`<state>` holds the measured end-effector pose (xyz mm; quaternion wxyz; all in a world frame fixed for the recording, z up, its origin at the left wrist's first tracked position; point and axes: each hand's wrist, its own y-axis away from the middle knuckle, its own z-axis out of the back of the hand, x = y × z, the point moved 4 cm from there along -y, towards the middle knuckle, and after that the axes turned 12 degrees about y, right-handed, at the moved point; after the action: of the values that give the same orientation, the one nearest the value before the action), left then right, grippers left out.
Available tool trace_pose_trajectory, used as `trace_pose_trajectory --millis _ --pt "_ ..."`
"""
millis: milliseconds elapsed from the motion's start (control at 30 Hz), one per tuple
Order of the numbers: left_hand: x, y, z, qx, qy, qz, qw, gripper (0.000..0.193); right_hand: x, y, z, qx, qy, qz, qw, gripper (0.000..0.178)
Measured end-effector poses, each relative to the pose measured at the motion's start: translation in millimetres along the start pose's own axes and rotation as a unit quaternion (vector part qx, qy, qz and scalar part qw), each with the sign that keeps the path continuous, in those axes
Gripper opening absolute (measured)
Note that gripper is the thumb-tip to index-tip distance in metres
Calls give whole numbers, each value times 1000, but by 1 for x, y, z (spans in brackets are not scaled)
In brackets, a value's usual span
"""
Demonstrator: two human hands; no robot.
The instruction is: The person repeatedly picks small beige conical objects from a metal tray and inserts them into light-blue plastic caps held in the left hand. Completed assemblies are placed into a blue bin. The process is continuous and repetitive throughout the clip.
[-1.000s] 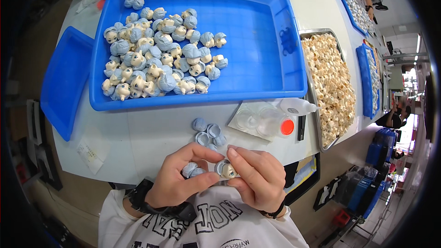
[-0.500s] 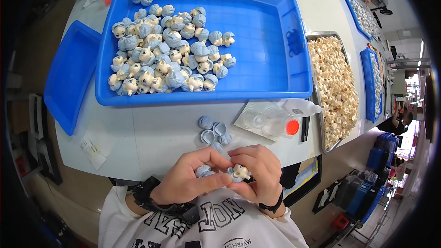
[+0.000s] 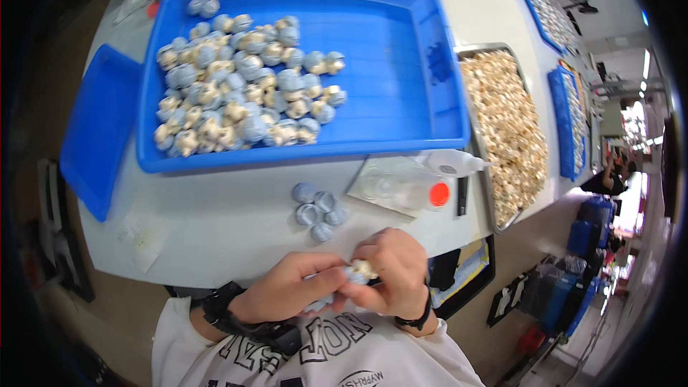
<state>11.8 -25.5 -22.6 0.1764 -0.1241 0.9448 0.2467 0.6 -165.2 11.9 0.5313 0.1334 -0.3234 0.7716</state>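
Close to my body, just past the table's near edge, both hands meet around a small doll head (image 3: 363, 269) with a cream face and light-blue hair. My right hand (image 3: 398, 272) is closed around its right side. The thumb and fingers of my left hand (image 3: 285, 289) press at its blue side. Below those fingers a light-blue hair piece (image 3: 319, 304) shows partly, tucked in my left hand. Several loose hollow blue hair shells (image 3: 309, 214) lie on the table just beyond my hands. Motion blur hides fine detail.
A large blue tray (image 3: 373, 145) holds many doll heads. Left of it leans a smaller blue tray (image 3: 100, 129). On the right stands a metal tray (image 3: 494, 223) of cream parts. A white squeeze bottle (image 3: 455, 163), a red-capped clear bottle (image 3: 401, 190) and a black marker (image 3: 462, 196) lie between.
The view has shifted a little, so the trays appear farther left. My hands have drawn closer together around the doll head, and the hair piece in my left hand is now more covered.
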Motion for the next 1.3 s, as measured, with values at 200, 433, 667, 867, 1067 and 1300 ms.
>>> trace_pose_trajectory --millis 200,433,667,867,1067,1300 --pt "-11 11 3 -8 -58 -24 998 38 3 -2 13 20 -31 -22 999 59" --pt "-66 22 10 -67 191 -268 942 62 -47 34 88 -179 125 -252 943 29" --pt "-31 25 10 -12 179 -207 962 39 -145 9 156 -9 471 -242 848 24" --pt "-17 20 5 -19 159 -132 978 30 -182 -9 146 124 584 -212 774 12" --pt "-15 18 6 -24 179 -131 975 21 -173 -14 147 62 580 -200 787 15" --pt "-16 12 1 17 205 -83 975 20 -62 -10 129 -135 253 -224 931 25"
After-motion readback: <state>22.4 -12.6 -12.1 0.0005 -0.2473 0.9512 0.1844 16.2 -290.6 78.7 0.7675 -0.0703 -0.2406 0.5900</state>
